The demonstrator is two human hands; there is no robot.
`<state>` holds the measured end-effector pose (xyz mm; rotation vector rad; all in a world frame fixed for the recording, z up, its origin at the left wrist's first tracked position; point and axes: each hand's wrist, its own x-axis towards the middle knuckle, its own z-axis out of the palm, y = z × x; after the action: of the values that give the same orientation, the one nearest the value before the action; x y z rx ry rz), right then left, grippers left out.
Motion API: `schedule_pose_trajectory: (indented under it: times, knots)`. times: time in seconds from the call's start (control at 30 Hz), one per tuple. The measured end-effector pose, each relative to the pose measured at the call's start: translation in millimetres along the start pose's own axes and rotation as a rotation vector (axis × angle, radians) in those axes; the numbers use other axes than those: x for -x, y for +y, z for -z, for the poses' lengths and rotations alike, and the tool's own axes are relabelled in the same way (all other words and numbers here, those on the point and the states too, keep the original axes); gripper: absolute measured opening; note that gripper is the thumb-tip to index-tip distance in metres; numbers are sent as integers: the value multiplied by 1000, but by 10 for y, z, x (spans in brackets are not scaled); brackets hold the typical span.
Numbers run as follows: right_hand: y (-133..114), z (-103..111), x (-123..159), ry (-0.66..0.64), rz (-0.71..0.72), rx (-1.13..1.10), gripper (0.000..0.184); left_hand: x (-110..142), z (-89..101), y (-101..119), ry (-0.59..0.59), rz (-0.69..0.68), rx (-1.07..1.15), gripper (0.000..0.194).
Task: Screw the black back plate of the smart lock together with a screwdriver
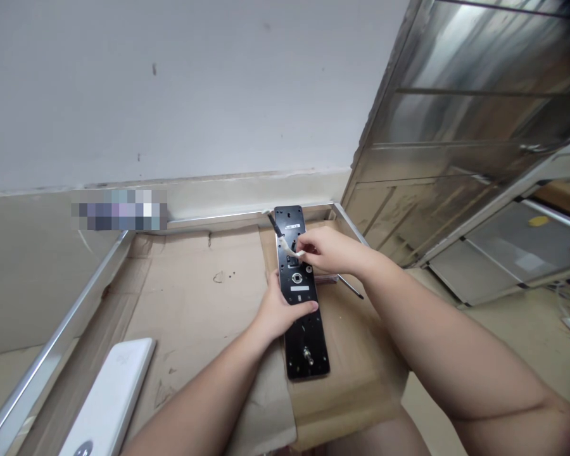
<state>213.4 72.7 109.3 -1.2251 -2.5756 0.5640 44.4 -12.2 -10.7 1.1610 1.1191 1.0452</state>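
Observation:
A long black door lock panel (308, 342) is tilted up over the cardboard, its back side with screw holes facing me. My left hand (285, 307) grips its middle, with the thumb across the face and the fingers behind the left edge. Above it, my right hand (313, 247) is closed in a pinch at the white end of a cable (276, 227) near the panel's upper middle. That cable has a black section and a pale far end. A square socket (297, 278) and a metal post (308, 356) show lower on the panel.
Brown cardboard (204, 304) covers a bench with a metal frame (209, 221). A white panel (111, 396) lies at front left. Just right of the lock panel is a thin dark rod (350, 287), perhaps a screwdriver. A metal door (446, 107) stands at right.

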Motion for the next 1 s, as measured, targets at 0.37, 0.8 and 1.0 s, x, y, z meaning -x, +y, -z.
schedule_pose_trajectory:
  times: [0.37,0.8,1.0]
  knots:
    - [-66,62,8,126,4,-210,24,64,10,14,-5,19,4,85]
    - [244,-74,-172,282,-305,-851,18,-47,78,7,-13,26,62,66]
    - [245,-101,-193,167,-372,-933,9,-71,49,45,14,-13,160,73]
